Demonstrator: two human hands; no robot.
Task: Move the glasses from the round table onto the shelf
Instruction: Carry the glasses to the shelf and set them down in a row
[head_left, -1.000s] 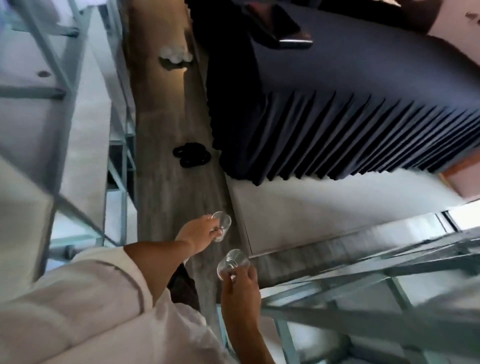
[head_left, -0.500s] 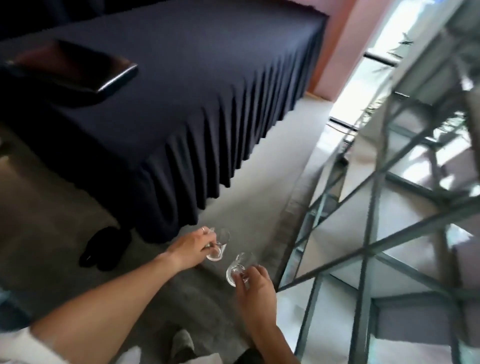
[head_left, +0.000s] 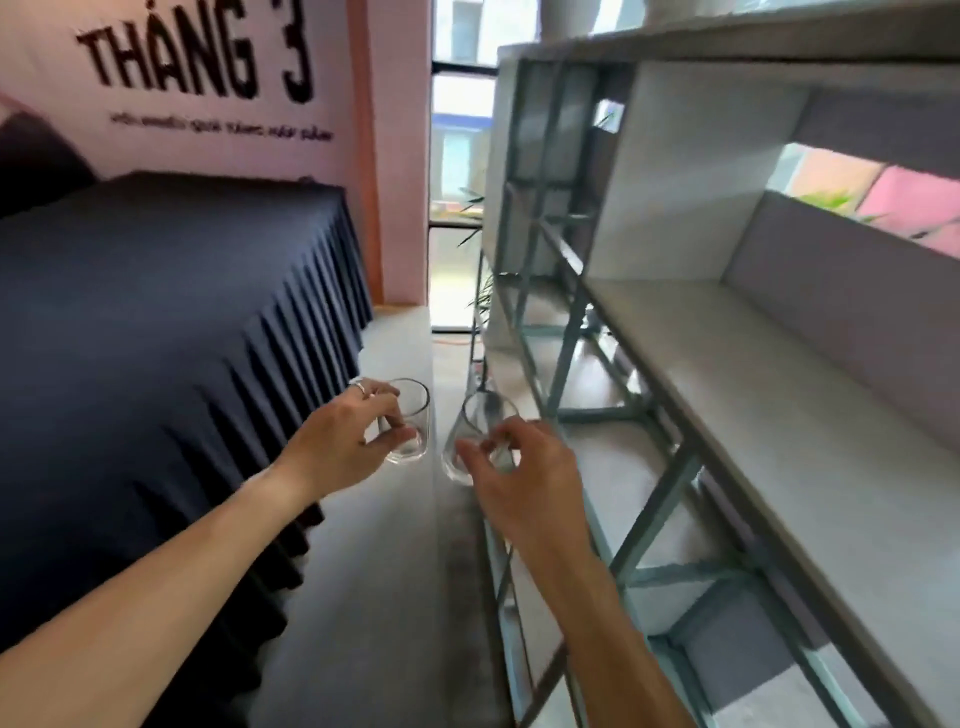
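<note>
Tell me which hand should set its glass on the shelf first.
Probably the right hand. Its glass is held right beside the shelf, which runs along the person's right. The left hand holds its glass further out, nearer the dark skirted table.

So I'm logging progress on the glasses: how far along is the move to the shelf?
Midway. Done: both glasses are off the table, one in the left hand, the left glass, and one in the right hand, the right glass. In hand: carrying them beside the shelf. Left: setting both down; no glass shows on it yet.
</note>
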